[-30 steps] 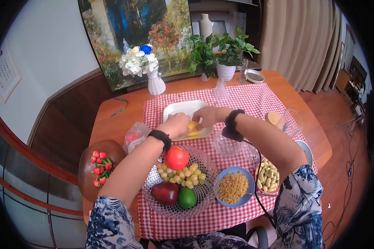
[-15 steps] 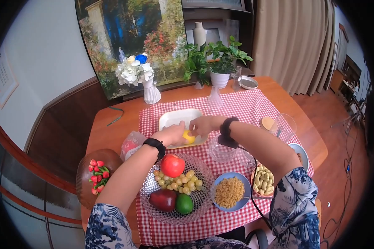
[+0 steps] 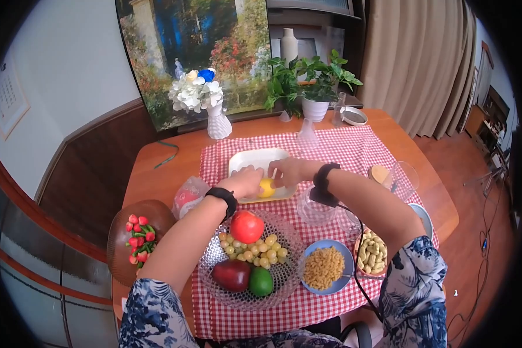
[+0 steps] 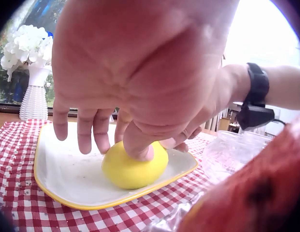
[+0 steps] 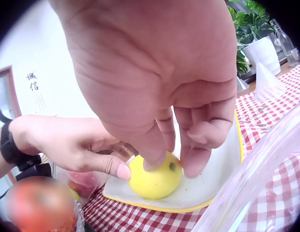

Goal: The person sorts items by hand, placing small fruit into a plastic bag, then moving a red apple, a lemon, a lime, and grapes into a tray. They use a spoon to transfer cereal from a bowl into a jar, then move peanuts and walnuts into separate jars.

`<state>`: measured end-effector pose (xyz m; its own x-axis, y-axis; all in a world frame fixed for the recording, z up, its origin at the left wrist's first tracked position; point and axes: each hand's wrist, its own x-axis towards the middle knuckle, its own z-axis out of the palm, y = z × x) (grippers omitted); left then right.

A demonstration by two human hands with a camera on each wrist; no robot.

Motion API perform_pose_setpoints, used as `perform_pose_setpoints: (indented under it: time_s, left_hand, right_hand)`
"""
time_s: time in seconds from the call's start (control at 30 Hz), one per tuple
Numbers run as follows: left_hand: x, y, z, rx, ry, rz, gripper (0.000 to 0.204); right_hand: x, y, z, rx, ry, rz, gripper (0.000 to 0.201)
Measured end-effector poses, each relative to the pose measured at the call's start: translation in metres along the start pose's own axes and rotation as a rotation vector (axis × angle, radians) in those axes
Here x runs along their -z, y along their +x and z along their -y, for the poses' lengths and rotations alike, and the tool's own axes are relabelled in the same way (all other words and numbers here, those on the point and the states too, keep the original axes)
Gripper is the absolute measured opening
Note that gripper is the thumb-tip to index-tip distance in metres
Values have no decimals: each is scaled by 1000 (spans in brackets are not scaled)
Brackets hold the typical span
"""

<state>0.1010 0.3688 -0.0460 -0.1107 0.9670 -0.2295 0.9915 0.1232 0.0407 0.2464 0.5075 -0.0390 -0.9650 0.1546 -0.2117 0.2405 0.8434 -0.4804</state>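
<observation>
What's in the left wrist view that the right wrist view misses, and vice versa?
Left wrist only: the white flowers in their woven white vase.
Right wrist only: the green plant in a white pot, writing on the wall, and a dark spot on the yellow fruit.
Both: that fruit in the white tray with the left hand and right hand at it, plus the red-and-white checked cloth.
</observation>
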Motion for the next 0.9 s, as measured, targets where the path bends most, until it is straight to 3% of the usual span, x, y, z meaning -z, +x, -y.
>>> perform_pose_setpoints:
  time_s: [0.07,0.1,0.17,0.3,0.33,0.4,0.47,0.53,0.6,0.7,0.8,0.9]
  left_hand:
    - [-3,8,5,34,-79,45,56]
    - [-5,11,7,65,-157,87,54]
    - [14,-7,-11,146,-242,98,51]
    - [17,-8,-13,90,-157,137,47]
    - [14,-4,-10,67,-132,142,47]
    - [7,6,-5,74,-114,157,47]
    - [11,7,-5,87,-97,169,47]
    - [17,3,-2,111,-82,-36,49]
    - [59,-26,6,-49,-158,-193,50]
    - [109,-102,2,104,-10,-235,52]
    - [95,-158,5,141,159,-216,53]
    - [63,-172,14,193,186,-190,49]
  right_hand:
    - [3,4,2,-188,121,120,53]
    - [2,4,1,-183,119,122,53]
    - [0,0,0,21,-48,-10,59]
    - [2,3,1,-175,135,119,69]
    - [-2,5,-3,-175,136,119,69]
    - [-10,6,-12,14,-25,61,65]
    - [-8,5,-7,-43,-47,73,66]
    - [-1,-4,6,-136,-74,80,69]
    - [7,-7,4,-142,-54,62,71]
    - [19,-21,14,-103,7,-13,72]
    - [29,-42,50,5,107,-119,68]
    - [26,-61,92,135,221,-177,62]
